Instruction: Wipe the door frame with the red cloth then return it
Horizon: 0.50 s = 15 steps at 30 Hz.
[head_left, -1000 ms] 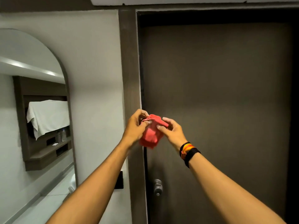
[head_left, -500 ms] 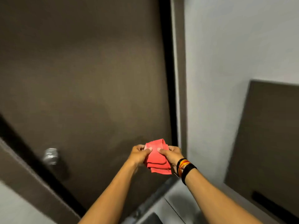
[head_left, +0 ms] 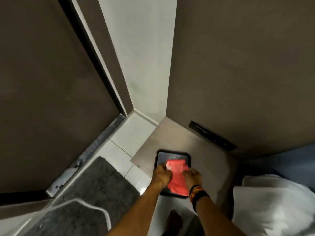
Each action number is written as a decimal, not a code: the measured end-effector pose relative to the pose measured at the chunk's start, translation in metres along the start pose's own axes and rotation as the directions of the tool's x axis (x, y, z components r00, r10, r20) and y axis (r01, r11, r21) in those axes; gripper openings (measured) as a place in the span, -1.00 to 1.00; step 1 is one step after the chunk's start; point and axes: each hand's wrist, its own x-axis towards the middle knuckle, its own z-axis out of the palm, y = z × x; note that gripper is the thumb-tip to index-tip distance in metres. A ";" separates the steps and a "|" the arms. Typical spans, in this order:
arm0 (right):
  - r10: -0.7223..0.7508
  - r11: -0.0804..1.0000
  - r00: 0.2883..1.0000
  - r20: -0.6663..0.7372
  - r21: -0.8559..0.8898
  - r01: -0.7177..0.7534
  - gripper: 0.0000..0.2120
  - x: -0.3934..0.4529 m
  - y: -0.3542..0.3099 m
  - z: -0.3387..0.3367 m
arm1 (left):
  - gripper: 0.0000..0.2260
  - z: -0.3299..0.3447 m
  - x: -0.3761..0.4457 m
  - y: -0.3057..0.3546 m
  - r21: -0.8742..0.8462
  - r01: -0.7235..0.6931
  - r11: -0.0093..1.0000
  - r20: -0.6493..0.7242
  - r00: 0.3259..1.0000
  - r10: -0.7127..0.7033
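The folded red cloth (head_left: 177, 176) lies over a small black tray (head_left: 163, 156) on a low brown surface. My left hand (head_left: 161, 174) grips the cloth's left edge and my right hand (head_left: 192, 176), with striped bands on its wrist, grips the right edge. Whether the cloth rests on the tray or hovers just above it I cannot tell. The dark door (head_left: 42, 82) and its frame (head_left: 109, 68) rise at the left, away from both hands.
A grey bath mat (head_left: 95, 188) lies on the white tiled floor by the metal threshold (head_left: 88, 155). A white pillow or bedding (head_left: 276, 205) sits at the right. A dark brown panel (head_left: 247, 65) with a black slot stands behind the low surface.
My view swung from the door's upper left frame down to the floor corner. Both hands carried the red cloth down from the door to the black tray.
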 end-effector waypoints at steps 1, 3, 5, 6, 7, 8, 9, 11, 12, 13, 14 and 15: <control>0.014 1.000 1.000 -0.018 -0.003 -0.014 -0.82 0.013 0.012 0.001 | -0.59 0.008 0.011 -0.010 -0.011 0.014 1.000 0.020 1.000 -0.014; 0.024 0.999 1.000 -0.011 -0.026 -0.025 -0.75 0.032 0.026 0.005 | -0.61 0.017 0.029 -0.024 -0.034 0.035 0.999 0.033 0.999 -0.034; 0.043 0.998 0.999 0.013 -0.055 -0.042 -0.69 0.055 0.042 0.017 | -0.66 0.023 0.049 -0.040 -0.029 0.080 0.996 0.051 0.996 -0.079; 0.045 0.998 0.999 0.023 -0.049 -0.044 -0.68 0.064 0.046 0.022 | -0.66 0.024 0.057 -0.044 -0.046 0.091 0.995 0.060 0.994 -0.088; 0.044 0.998 0.999 0.025 -0.050 -0.043 -0.67 0.073 0.052 0.029 | -0.66 0.025 0.066 -0.050 -0.067 0.098 0.993 0.063 0.994 -0.094; 0.033 0.998 0.999 0.028 -0.057 -0.031 -0.67 0.080 0.054 0.034 | -0.64 0.027 0.072 -0.052 -0.084 0.096 0.992 0.055 0.994 -0.091; 0.017 0.998 0.999 0.035 -0.061 -0.015 -0.67 0.087 0.056 0.038 | -0.63 0.027 0.076 -0.056 -0.102 0.086 0.991 0.051 0.995 -0.081; -0.015 0.996 0.998 0.067 -0.087 0.020 -0.62 0.093 0.052 0.041 | -0.62 0.025 0.081 -0.057 -0.074 0.060 0.995 0.030 0.998 -0.058; -0.043 0.990 0.996 0.080 -0.129 0.053 -0.60 0.093 0.050 0.041 | -0.61 0.025 0.079 -0.058 -0.027 0.059 0.998 0.021 0.998 -0.058; -0.096 0.973 0.991 0.090 -0.200 0.112 -0.57 0.094 0.051 0.041 | -0.60 0.025 0.077 -0.062 0.049 0.042 0.998 0.014 0.999 -0.043; -0.136 0.957 0.986 0.097 -0.244 0.156 -0.54 0.089 0.046 0.039 | -0.58 0.024 0.073 -0.061 0.108 0.003 0.994 -0.018 1.000 -0.001; -0.184 0.929 0.976 0.117 -0.303 0.212 -0.49 0.083 0.043 0.039 | -0.54 0.023 0.069 -0.061 0.202 -0.027 0.979 -0.063 0.997 0.041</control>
